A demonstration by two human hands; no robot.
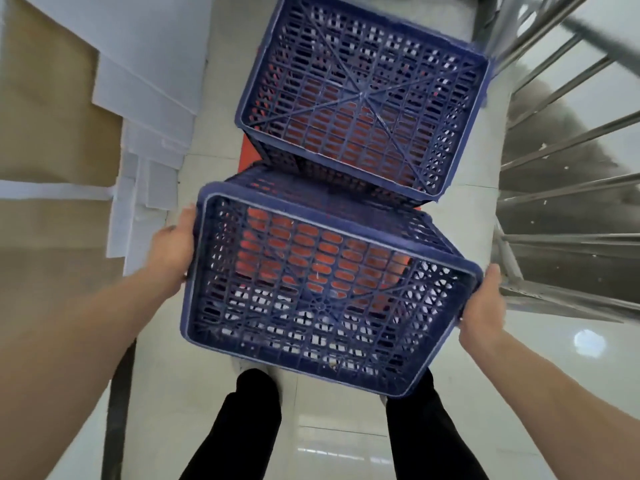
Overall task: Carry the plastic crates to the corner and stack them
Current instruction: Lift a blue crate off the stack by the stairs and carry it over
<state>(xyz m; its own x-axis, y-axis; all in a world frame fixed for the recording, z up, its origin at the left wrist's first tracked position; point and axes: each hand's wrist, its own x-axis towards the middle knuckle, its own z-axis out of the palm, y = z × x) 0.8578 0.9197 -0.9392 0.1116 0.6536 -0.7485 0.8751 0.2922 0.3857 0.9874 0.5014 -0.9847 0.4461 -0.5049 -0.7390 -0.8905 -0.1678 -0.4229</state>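
Observation:
I hold a dark blue slotted plastic crate [322,292] in front of me, above the floor and tilted. My left hand [171,249] grips its left rim and my right hand [481,306] grips its right rim. Just beyond it a second blue crate [363,95] stands on top of an orange crate [250,157], whose colour shows through the slots. The held crate's far edge lies close to or against that stack; I cannot tell if they touch.
Flat white and brown cardboard sheets [104,98] lean at the left. A stainless steel stair railing [561,140] and descending steps run along the right. The floor [329,445] is glossy pale tile; my legs in black trousers stand below the crate.

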